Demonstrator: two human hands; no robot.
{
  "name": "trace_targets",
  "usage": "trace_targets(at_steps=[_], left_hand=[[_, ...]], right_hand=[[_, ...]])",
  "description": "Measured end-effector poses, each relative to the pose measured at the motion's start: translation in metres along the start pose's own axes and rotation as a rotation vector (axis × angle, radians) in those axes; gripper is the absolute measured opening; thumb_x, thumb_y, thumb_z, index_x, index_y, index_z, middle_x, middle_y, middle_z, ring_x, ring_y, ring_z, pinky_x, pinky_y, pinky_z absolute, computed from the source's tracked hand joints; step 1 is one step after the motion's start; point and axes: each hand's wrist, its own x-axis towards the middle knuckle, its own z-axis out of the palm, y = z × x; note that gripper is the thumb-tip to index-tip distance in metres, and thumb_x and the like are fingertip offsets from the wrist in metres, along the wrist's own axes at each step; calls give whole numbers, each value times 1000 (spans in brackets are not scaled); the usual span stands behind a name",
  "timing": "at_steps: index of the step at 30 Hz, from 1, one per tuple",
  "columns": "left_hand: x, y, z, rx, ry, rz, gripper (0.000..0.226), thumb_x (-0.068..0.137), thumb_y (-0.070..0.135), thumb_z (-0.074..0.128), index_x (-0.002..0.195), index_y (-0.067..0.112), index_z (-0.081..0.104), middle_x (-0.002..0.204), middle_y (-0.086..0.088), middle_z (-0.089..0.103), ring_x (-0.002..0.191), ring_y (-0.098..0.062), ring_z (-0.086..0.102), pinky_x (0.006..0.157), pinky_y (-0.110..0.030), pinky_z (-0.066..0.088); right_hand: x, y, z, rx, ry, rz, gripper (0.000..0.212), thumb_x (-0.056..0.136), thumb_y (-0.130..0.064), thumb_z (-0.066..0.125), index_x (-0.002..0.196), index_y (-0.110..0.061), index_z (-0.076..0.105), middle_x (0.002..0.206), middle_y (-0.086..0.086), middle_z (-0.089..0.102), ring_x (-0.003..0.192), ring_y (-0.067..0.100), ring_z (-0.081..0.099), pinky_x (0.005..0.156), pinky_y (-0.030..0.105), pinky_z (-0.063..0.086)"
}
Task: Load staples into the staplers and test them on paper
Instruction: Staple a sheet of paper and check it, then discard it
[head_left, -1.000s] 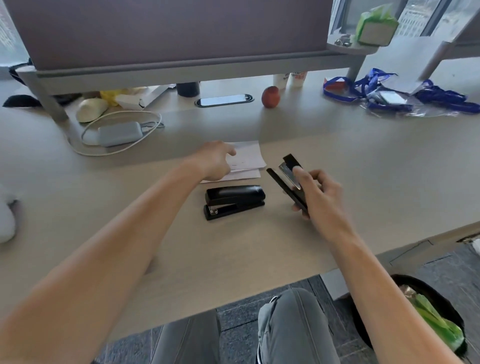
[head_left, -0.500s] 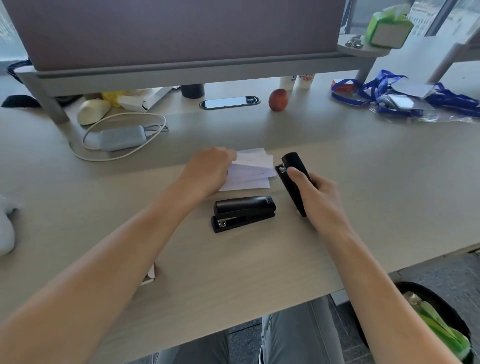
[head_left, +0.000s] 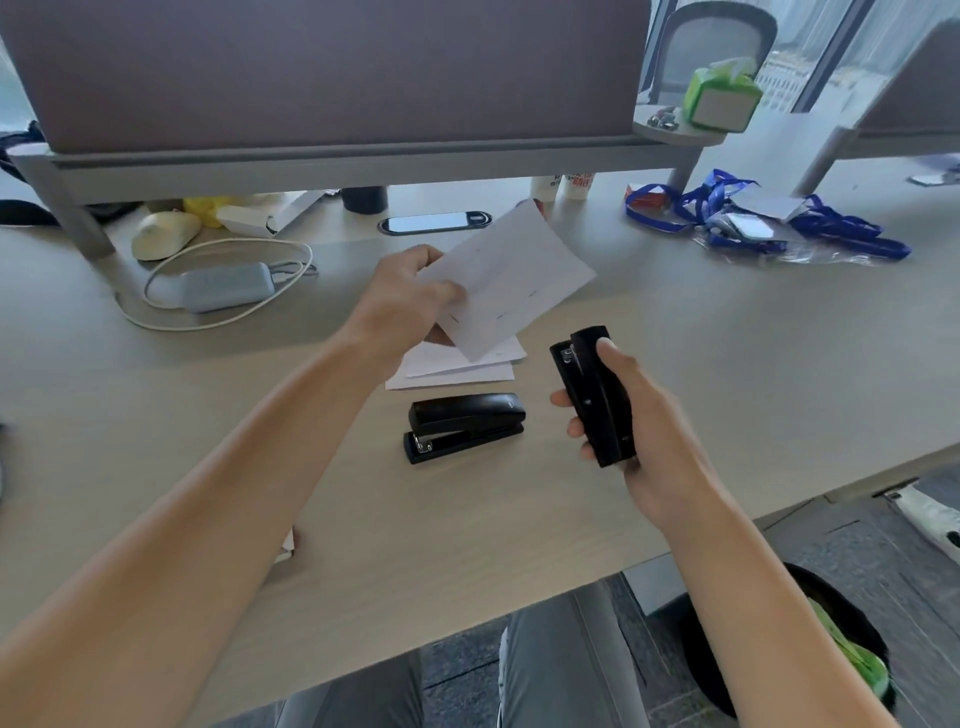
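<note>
My right hand (head_left: 639, 415) grips a black stapler (head_left: 592, 389) held above the desk, its nose pointing away from me and its jaws closed. My left hand (head_left: 410, 296) pinches a sheet of white paper (head_left: 514, 270) by its left edge and holds it lifted over the desk. Under it a small stack of white paper (head_left: 457, 369) lies flat. A second black stapler (head_left: 465, 423) rests closed on the desk between my hands, lying sideways.
A grey charger with a white cable (head_left: 223, 283) lies at the back left. Blue lanyards and badges (head_left: 753, 223) are heaped at the back right. A partition frame (head_left: 363, 161) runs across the back. A black bin (head_left: 810, 649) stands under the desk's right edge.
My left hand has picked one sheet up off the stack and raised it. My right hand has closed the stapler and lifted it off the desk.
</note>
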Motion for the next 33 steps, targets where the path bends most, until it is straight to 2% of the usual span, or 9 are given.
trace_targets(at_steps=[5, 9, 16, 22, 25, 27, 30, 33], left_hand=[[-10, -10, 10, -151, -57, -115, 20, 91, 3, 68, 107, 13, 71, 108, -14, 76, 89, -33, 75, 61, -33, 60], [-18, -14, 15, -91, -63, -103, 18, 91, 2, 67, 108, 8, 71, 110, -17, 76, 92, -34, 75, 62, -34, 61], [-33, -10, 17, 24, -72, -41, 12, 93, 1, 65, 103, 3, 71, 106, -17, 76, 77, -18, 74, 70, -36, 64], [-46, -4, 19, 57, -91, -6, 12, 94, 2, 65, 104, 5, 71, 95, -10, 75, 67, -8, 72, 58, -24, 59], [-50, -4, 21, 62, -77, -9, 11, 94, 4, 65, 101, 9, 72, 92, -7, 75, 69, -10, 72, 57, -22, 56], [-52, -4, 22, 51, -69, -8, 13, 94, 5, 64, 99, 12, 73, 95, -7, 76, 78, -17, 73, 60, -26, 59], [-58, -4, 24, 4, -45, -17, 17, 94, 6, 63, 104, 14, 75, 105, -9, 77, 93, -29, 75, 77, -46, 62], [-66, -3, 28, -45, 13, -43, 20, 93, 10, 66, 112, 14, 72, 106, -9, 77, 95, -31, 75, 75, -53, 63]], right_hand=[[-22, 2, -8, 54, -1, 48, 43, 94, -53, 64, 115, -18, 76, 103, 15, 81, 72, 23, 69, 66, 35, 52], [-30, 5, -12, 59, 9, 92, 43, 93, -54, 65, 115, -18, 75, 102, 15, 81, 69, 21, 72, 63, 32, 53], [-33, 8, -11, 61, -16, 98, 48, 92, -56, 66, 115, -15, 75, 104, 15, 81, 71, 21, 71, 64, 33, 54], [-33, 11, -10, 46, -7, 105, 55, 90, -64, 65, 109, -14, 76, 95, 13, 80, 64, 19, 65, 57, 32, 52], [-33, 12, -12, 28, -15, 87, 52, 91, -62, 66, 108, -13, 76, 93, 12, 79, 64, 19, 64, 57, 32, 51], [-34, 13, -12, 21, -24, 73, 51, 92, -60, 66, 108, -12, 76, 93, 12, 78, 65, 19, 64, 57, 32, 50], [-35, 14, -12, 40, -26, 54, 50, 92, -57, 67, 112, -12, 75, 92, 12, 78, 64, 19, 64, 56, 32, 49], [-34, 14, -10, 55, -28, 37, 50, 93, -56, 67, 114, -12, 75, 90, 12, 77, 63, 19, 63, 55, 31, 49]])
